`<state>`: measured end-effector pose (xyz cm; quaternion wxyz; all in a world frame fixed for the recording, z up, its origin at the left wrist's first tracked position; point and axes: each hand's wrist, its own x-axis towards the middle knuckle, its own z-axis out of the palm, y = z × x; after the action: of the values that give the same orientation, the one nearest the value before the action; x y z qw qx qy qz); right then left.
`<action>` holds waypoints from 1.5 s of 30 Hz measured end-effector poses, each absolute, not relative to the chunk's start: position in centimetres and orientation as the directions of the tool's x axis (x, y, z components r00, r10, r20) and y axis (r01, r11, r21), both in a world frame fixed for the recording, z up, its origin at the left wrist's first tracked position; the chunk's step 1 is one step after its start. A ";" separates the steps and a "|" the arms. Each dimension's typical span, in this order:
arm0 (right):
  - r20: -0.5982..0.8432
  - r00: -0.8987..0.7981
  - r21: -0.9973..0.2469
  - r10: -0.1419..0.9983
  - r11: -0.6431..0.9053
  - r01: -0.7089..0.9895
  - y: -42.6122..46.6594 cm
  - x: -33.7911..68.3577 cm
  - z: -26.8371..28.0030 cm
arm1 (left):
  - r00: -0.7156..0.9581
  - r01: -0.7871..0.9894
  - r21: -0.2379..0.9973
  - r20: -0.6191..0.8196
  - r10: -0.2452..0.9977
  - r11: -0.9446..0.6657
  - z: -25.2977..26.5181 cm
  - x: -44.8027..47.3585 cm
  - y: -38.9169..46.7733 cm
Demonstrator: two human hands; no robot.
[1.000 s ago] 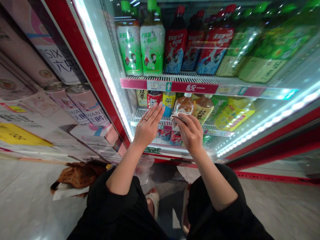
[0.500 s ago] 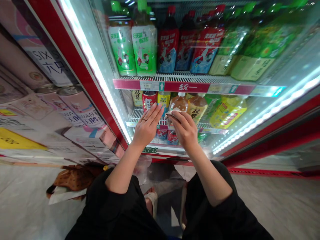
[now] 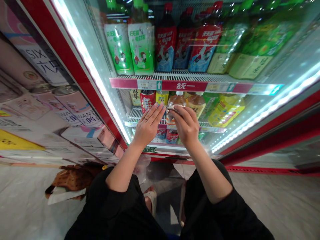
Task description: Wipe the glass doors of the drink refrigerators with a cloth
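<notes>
My left hand [image 3: 147, 129] lies with its fingers stretched out and close together, seemingly flat on the glass front of a lit drinks fridge [image 3: 83, 75]. A ring shows on one finger. To its right, my right hand [image 3: 187, 128] is bent around a crumpled whitish cloth [image 3: 174, 107], its fingertips pressing it toward the glass. Whether it is cloth or paper is hard to tell. Beyond the hands, a red-labelled bottle [image 3: 147, 100], a yellow-labelled bottle [image 3: 162, 97] and amber drink bottles [image 3: 196, 101] stand on the middle shelf.
Green-labelled bottles [image 3: 141, 50] and red-labelled bottles [image 3: 165, 48] fill the upper shelf behind a pink price strip [image 3: 175, 85]. Stacked pink cartons and cans [image 3: 75, 101] stand at the left. A brown patterned bag [image 3: 72, 180] lies on the floor by my left knee.
My right hand has turned slightly, shifting the cloth a little higher and to the right. The left hand stays almost in place. The whole view has moved slightly.
</notes>
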<state>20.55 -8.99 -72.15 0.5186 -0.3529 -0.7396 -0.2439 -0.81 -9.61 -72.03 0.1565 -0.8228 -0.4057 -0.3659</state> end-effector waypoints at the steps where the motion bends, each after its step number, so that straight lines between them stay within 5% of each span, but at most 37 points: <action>1: 0.926 -0.273 0.033 0.261 0.664 0.747 -9.3 21.0 -72.5 | 0.407 0.779 0.033 0.733 0.545 -0.626 -72.0 -0.7 -9.6; 4: 0.905 -0.316 0.053 0.286 0.660 0.749 -10.2 22.6 -73.5 | 0.419 0.766 0.026 0.737 0.530 -0.642 -71.8 -0.4 -9.7; 12: 0.977 0.064 -0.162 0.205 0.505 0.848 -8.9 22.4 -71.7 | 0.417 0.783 0.035 0.711 0.566 -0.620 -72.1 0.0 -9.7; 21: 0.896 -0.297 0.031 0.331 0.621 0.783 -10.2 22.4 -73.0 | 0.452 0.748 -0.052 0.770 0.450 -0.662 -72.5 0.6 -9.3; 24: 0.888 -0.231 -0.042 0.397 0.573 0.819 -10.8 23.7 -73.9 | 0.472 0.745 -0.072 0.759 0.448 -0.663 -72.5 0.9 -9.3; 28: 0.960 -0.010 -0.147 0.281 0.535 0.832 -10.4 24.3 -73.4 | 0.466 0.752 -0.018 0.721 0.512 -0.659 -72.5 1.2 -9.3; 32: 0.952 0.117 -0.246 0.282 0.482 0.841 -9.2 22.8 -72.0 | 0.467 0.734 0.007 0.720 0.513 -0.679 -72.7 1.4 -9.1; 40: 0.951 -0.188 -0.018 0.245 0.651 0.759 -9.8 22.9 -72.9 | 0.487 0.748 -0.126 0.771 0.411 -0.651 -73.0 1.5 -8.7; 45: 0.981 0.028 -0.132 0.192 0.559 0.819 -10.2 24.5 -73.3 | 0.507 0.731 -0.164 0.780 0.367 -0.662 -72.9 1.7 -8.9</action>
<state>24.54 -10.20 -73.25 0.6012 -0.3905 -0.6466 -0.2608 1.73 -8.87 -72.93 0.2454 -0.8327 -0.3295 -0.3713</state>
